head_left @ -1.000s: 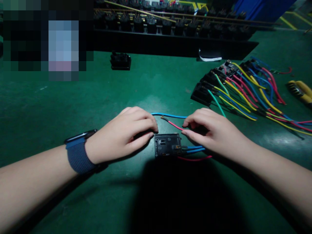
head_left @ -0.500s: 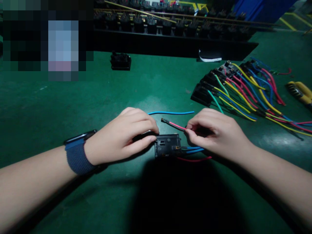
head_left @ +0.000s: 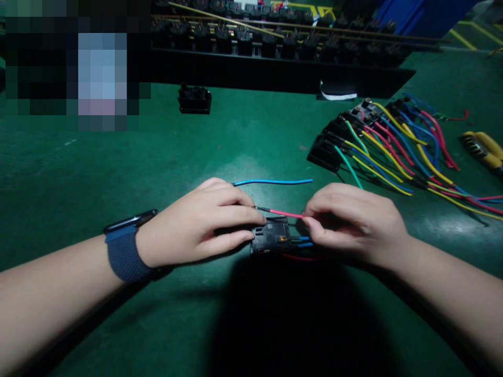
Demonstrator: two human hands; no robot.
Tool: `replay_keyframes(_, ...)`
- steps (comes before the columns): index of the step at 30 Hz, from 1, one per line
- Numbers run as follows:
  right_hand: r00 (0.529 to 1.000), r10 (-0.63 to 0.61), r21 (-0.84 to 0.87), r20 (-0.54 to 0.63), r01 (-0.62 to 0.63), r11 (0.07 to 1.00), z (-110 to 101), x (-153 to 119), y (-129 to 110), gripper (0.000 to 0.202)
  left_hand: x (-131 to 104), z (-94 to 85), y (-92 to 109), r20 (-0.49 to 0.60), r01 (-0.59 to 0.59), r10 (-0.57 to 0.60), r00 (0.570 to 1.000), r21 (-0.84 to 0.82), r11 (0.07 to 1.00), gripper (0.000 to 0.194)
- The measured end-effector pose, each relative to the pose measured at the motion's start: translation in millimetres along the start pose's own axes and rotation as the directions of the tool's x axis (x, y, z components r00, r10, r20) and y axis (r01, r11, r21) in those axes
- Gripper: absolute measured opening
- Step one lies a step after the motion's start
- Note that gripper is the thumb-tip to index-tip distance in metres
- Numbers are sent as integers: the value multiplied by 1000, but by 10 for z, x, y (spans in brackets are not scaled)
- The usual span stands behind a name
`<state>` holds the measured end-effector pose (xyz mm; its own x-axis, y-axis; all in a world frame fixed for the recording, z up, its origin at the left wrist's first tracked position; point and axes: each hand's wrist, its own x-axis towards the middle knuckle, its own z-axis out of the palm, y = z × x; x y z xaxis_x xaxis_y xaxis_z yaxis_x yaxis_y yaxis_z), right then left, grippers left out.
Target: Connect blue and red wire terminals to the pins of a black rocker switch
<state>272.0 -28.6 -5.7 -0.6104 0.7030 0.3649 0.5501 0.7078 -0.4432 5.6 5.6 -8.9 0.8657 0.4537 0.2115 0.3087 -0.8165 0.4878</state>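
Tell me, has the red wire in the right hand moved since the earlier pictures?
Yes. The red wire came down toward the black connector, and its tip now lies just above it, near the left hand.

the mat (head_left: 118, 167) is dark green. the connector (head_left: 271, 238) is black, with blue and red leads. the wire (head_left: 285, 213) is pink-red; the loose wire (head_left: 273, 182) is blue. the wristband (head_left: 123, 254) is navy. the bundle (head_left: 393, 149) mixes yellow, red, blue and green. the pliers (head_left: 485, 149) have yellow grips.
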Motion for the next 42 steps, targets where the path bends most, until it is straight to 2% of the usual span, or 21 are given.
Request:
replay_keyframes(7, 994, -9, 38, 110, 5, 999, 37, -2, 17, 4, 14, -8, 27, -11, -77, 77, 997, 1, 997, 16)
replay_keyframes(15, 991, -102, 75, 89, 96, 993, 10, -42, 65, 15, 3, -13, 86, -75, -58, 61, 995, 42, 997, 14)
replay_keyframes(19, 986, -137, 107, 95, 127, 986, 19, -37, 75, 20, -9, -5, 63, -152, 22, -10, 988, 74, 997, 12)
replay_keyframes(23, 984, -89, 31, 156, 85, 996, 5, -39, 51, 31, -5, -7, 60, -145, 51, -47, 988, 26, 998, 10)
replay_keyframes(26, 982, -45, -53, 182, 56, 997, -4, -41, 38, 30, -4, -14, 68, -133, 40, -41, 990, -10, 999, 11)
replay_keyframes(31, 979, -93, -38, 180, 102, 994, 11, -28, 38, 26, -5, -20, 73, -115, -5, -2, 993, -55, 998, 12)
replay_keyframes(36, 960, -123, -104, 252, 153, 983, 37, -15, 35, 29, -2, -31, 66, -120, -6, -2, 993, -69, 998, 12)
replay_keyframes(42, 961, -113, -120, 252, 147, 982, 32, -34, 35, 29, -8, -33, 58, -130, -26, 13, 991, -96, 995, 12)
